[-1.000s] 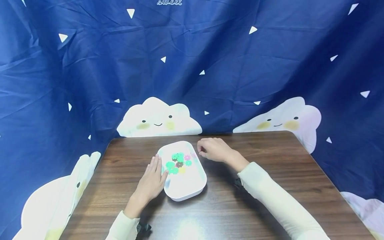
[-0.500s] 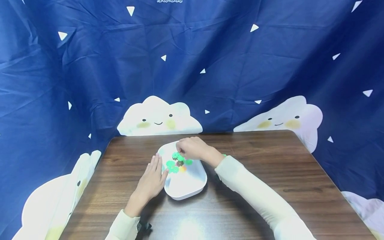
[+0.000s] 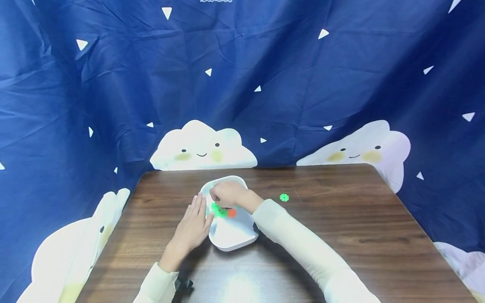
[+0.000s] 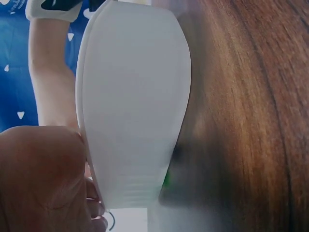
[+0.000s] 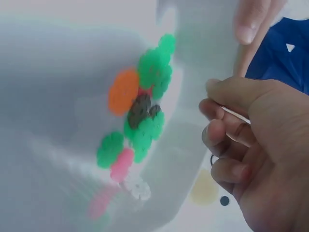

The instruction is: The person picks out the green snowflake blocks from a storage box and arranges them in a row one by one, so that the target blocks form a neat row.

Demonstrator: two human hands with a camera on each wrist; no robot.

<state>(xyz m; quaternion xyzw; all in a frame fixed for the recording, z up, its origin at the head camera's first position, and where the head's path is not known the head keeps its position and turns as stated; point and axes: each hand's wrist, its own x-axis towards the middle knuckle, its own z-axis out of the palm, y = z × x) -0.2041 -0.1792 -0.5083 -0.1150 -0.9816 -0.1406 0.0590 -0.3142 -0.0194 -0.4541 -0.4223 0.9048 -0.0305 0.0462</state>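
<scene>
Moved leftward since a second ago: right hand (image 3: 226, 194), then past the tray's right rim on the bare wood, now over the far half of the white tray (image 3: 233, 235) at frame centre. Left behind on the surface (image 3: 341, 227), right of centre: a single green flower piece (image 3: 284, 197), well apart from the tray. Unchanged meanwhile: left hand.

Nearest the lower edge of the head view: two pale sleeves, reaching in from the bottom. Just beyond: left hand (image 3: 191, 227), fingers straight and relaxed, laid flat against the tray's left rim, holding nothing; same contact seen in the left wrist view, palm (image 4: 41, 179) pressed to the tray's white wall (image 4: 135, 106). Farther on, inside the tray: a small heap of flower-shaped pieces (image 5: 145, 113), mostly green, with one orange, one dark, some pink and one whitish. Right hand (image 5: 251, 145) beside that heap, fingers curled inward; possibly pinching something thin and pale between thumb and forefinger, though too blurred in the right wrist view to tell what, or whether anything at all.

Farthest back, across the upper frame: blue curtain (image 3: 265, 63) with white triangles and smiling clouds.
</scene>
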